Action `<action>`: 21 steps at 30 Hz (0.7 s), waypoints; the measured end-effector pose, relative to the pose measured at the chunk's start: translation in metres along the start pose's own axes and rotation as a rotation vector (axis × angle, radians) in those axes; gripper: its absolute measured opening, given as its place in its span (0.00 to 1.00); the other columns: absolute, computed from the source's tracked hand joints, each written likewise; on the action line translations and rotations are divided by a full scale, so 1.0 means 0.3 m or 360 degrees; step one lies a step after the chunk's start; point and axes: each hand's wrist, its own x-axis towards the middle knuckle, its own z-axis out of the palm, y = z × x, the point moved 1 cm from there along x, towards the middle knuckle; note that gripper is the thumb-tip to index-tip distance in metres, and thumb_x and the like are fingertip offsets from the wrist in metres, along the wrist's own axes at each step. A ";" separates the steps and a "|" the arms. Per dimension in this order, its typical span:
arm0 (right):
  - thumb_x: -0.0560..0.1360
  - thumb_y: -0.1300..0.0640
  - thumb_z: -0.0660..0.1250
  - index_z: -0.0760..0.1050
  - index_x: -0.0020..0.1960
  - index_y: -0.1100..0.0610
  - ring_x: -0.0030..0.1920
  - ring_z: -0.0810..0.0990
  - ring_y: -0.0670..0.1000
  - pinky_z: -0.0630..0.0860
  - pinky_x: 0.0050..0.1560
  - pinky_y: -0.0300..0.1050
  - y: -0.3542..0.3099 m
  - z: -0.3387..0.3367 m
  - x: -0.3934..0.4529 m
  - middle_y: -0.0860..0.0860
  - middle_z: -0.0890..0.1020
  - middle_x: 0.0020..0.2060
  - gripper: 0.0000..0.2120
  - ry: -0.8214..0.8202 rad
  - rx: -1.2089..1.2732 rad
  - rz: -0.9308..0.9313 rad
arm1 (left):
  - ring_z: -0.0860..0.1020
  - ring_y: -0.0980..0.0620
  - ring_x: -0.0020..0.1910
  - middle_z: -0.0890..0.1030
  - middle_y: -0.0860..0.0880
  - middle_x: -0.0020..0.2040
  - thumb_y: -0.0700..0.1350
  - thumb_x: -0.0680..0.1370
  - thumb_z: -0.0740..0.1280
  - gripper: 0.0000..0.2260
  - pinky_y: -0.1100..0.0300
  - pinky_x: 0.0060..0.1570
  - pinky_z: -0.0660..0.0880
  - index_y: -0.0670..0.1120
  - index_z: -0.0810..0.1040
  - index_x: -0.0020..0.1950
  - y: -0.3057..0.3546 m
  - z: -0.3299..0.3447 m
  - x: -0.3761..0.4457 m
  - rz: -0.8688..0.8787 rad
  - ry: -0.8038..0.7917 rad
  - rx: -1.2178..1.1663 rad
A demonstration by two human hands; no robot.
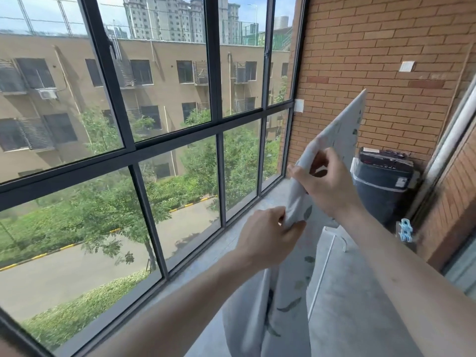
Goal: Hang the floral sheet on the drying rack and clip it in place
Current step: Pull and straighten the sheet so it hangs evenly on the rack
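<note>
One sheet (340, 132), white with grey-green leaf prints; two hands on it, the left hand (268, 235) pinching it low and the right hand (324, 181) gripping it higher; one cluster of blue clips (406, 230), too blurred to count singly; one dark bin (383, 186) with one black box (386, 157) on top; one brick wall (373, 47) bearing two pale plates, one (406, 66) high and one (299, 105) by the window; one dark-framed window (213, 60); one white rail (322, 276) below the arms.

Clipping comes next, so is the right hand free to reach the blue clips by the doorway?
Probably not yet: the right hand grips the floral sheet, though nothing blocks the blue clips.
</note>
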 end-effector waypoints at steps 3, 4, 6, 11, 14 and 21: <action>0.72 0.42 0.78 0.69 0.56 0.54 0.45 0.79 0.45 0.76 0.43 0.35 -0.018 0.029 -0.039 0.47 0.79 0.47 0.25 0.0172 -0.0082 -0.0091 | 0.83 0.54 0.41 0.84 0.53 0.40 0.65 0.75 0.65 0.19 0.49 0.38 0.80 0.50 0.78 0.46 -0.052 -0.048 -0.026 0.0065 -0.0254 0.0012; 0.72 0.43 0.78 0.68 0.57 0.53 0.46 0.80 0.45 0.75 0.43 0.34 -0.023 0.042 -0.052 0.47 0.78 0.48 0.25 0.0221 -0.0095 -0.0122 | 0.83 0.58 0.47 0.84 0.55 0.46 0.66 0.76 0.65 0.19 0.51 0.43 0.81 0.51 0.79 0.51 -0.077 -0.068 -0.037 0.0118 -0.0348 0.0007; 0.72 0.47 0.78 0.68 0.58 0.53 0.47 0.79 0.45 0.76 0.46 0.35 -0.035 0.069 -0.089 0.47 0.77 0.50 0.24 0.0346 -0.0114 -0.0214 | 0.80 0.63 0.55 0.83 0.60 0.56 0.68 0.76 0.67 0.22 0.54 0.52 0.81 0.54 0.79 0.61 -0.130 -0.112 -0.062 0.0195 -0.0438 -0.0026; 0.73 0.58 0.77 0.70 0.57 0.54 0.44 0.75 0.47 0.75 0.42 0.36 -0.103 0.249 -0.257 0.48 0.75 0.50 0.20 0.0544 -0.0253 -0.0561 | 0.76 0.69 0.57 0.77 0.69 0.58 0.62 0.79 0.69 0.18 0.65 0.55 0.77 0.58 0.77 0.67 -0.355 -0.265 -0.111 0.0194 -0.0407 0.0012; 0.73 0.60 0.76 0.70 0.55 0.51 0.45 0.76 0.48 0.76 0.41 0.43 -0.088 0.454 -0.337 0.46 0.74 0.52 0.18 0.0356 -0.0235 -0.0452 | 0.73 0.76 0.51 0.70 0.77 0.51 0.58 0.80 0.68 0.15 0.68 0.54 0.74 0.61 0.76 0.67 -0.539 -0.386 -0.137 0.0130 -0.0415 0.0191; 0.74 0.55 0.74 0.68 0.62 0.43 0.56 0.75 0.40 0.80 0.54 0.51 0.096 0.849 -0.348 0.41 0.68 0.61 0.21 0.0072 -0.0150 0.0418 | 0.77 0.61 0.58 0.78 0.61 0.60 0.55 0.81 0.68 0.14 0.57 0.59 0.78 0.60 0.77 0.67 -0.924 -0.639 -0.162 -0.0040 -0.0556 0.0345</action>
